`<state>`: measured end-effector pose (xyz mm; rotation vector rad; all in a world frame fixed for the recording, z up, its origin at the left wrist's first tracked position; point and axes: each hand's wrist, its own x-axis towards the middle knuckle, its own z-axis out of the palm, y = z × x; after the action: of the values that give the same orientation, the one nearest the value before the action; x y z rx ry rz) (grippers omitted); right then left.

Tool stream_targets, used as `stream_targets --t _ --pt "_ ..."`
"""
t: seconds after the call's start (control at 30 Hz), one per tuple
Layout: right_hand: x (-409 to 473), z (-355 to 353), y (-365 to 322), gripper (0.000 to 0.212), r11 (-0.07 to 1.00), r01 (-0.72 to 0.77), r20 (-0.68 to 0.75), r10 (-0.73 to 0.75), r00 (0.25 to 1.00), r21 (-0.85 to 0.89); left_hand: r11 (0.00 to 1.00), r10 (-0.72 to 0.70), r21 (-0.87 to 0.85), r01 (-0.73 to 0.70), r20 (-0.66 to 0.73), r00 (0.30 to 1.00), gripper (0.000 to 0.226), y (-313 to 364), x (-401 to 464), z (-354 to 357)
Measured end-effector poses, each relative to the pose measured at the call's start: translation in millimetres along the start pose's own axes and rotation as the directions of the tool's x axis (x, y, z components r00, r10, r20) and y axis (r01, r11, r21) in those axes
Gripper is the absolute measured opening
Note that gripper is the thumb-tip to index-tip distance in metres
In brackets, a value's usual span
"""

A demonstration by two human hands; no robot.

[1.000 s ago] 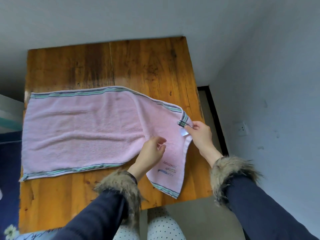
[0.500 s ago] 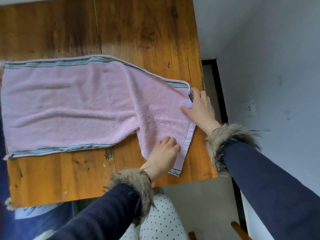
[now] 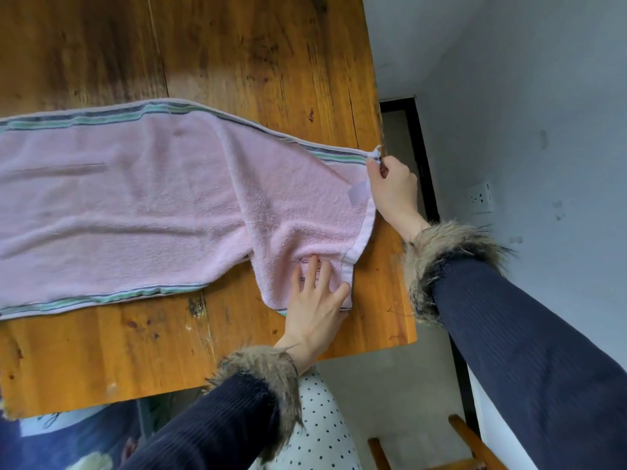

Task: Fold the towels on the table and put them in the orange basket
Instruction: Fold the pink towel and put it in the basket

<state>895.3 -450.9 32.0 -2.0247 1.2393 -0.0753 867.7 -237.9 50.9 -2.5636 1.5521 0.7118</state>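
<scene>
A pink towel (image 3: 135, 205) with green and dark striped edges lies spread across the wooden table (image 3: 258, 62). Its right end is twisted and bunched near the table's right edge. My right hand (image 3: 393, 191) pinches the towel's far right corner at that edge. My left hand (image 3: 315, 300) lies flat with fingers spread, pressing on the towel's near right corner. The towel's left part runs out of view. No orange basket is in view.
The table's right edge drops to a grey floor beside a grey wall with a socket (image 3: 480, 198). A wooden chair part (image 3: 471, 442) shows at the bottom right. Dotted fabric (image 3: 319, 432) lies below the table's near edge.
My right hand has carried the far corner out to the table's right edge. My left hand has gone from pinching the towel to pressing flat on it. The view has shifted nearer.
</scene>
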Motion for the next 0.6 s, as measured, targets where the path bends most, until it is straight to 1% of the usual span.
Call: stream_targets --t 0.07,0.13,0.17,0.23,0.27,0.3,0.37,0.43,0.47,0.5,0.53,0.6 --pt "1.6 -0.9 -0.1 0.034 1.000 0.005 -0.020 -0.005 1.000 -0.022 0.999 -0.003 -0.033 0.001 -0.066 0.998 0.020 0.0 3.3 3.4" --pt "2.6 -1.8 -1.3 0.028 0.999 -0.010 -0.033 0.009 0.999 -0.033 0.997 0.008 -0.079 -0.017 -0.113 0.994 0.012 -0.7 4.3 5.0" --pt "2.3 -2.5 -2.6 0.030 0.999 -0.014 -0.039 0.013 0.999 -0.030 0.993 0.010 -0.116 -0.026 -0.136 0.991 0.010 -2.1 4.4 5.0" --pt "-0.8 -4.7 -5.7 0.036 1.000 -0.011 -0.046 0.010 0.999 -0.022 0.971 -0.001 -0.234 -0.040 -0.174 0.985 0.009 -7.9 3.4 4.1" --pt "-3.0 -7.1 -8.7 0.035 1.000 -0.008 -0.046 0.007 0.999 -0.012 0.942 -0.030 -0.335 -0.025 -0.156 0.987 0.011 -11.9 3.0 1.3" --pt "-5.2 -10.5 -12.8 0.031 1.000 -0.006 -0.047 0.006 0.999 0.001 0.889 -0.078 -0.457 0.019 -0.110 0.991 0.013 -16.7 2.7 -4.7" --pt "-9.7 -18.6 -25.6 0.022 0.999 0.000 -0.053 0.002 0.999 0.038 0.716 -0.167 -0.687 0.120 -0.002 0.986 0.010 -26.8 3.2 -22.6" --pt "-13.9 -27.2 -44.0 0.017 0.996 0.018 -0.060 -0.013 0.998 0.086 0.539 -0.234 -0.826 0.162 0.038 0.971 0.009 -38.1 3.6 -44.4" --pt "-16.4 -30.8 -55.4 0.014 0.994 0.030 -0.056 -0.024 0.998 0.109 0.473 -0.263 -0.864 0.171 0.047 0.964 0.010 -44.8 2.2 -55.6" --pt "-18.7 -34.0 -68.5 0.011 0.991 0.042 -0.048 -0.036 0.998 0.129 0.435 -0.290 -0.883 0.175 0.047 0.956 0.008 -52.9 -0.1 -67.3" --pt "-20.6 -36.5 -82.5 0.009 0.988 0.053 -0.036 -0.049 0.998 0.145 0.422 -0.315 -0.891 0.166 0.028 0.949 0.008 -62.4 -3.3 -78.2" --pt "-25.0 -39.1 -112.8 0.006 0.983 0.083 -0.010 -0.083 0.997 0.161 0.443 -0.365 -0.885 0.142 -0.033 0.930 0.013 -83.9 -13.2 -97.5"
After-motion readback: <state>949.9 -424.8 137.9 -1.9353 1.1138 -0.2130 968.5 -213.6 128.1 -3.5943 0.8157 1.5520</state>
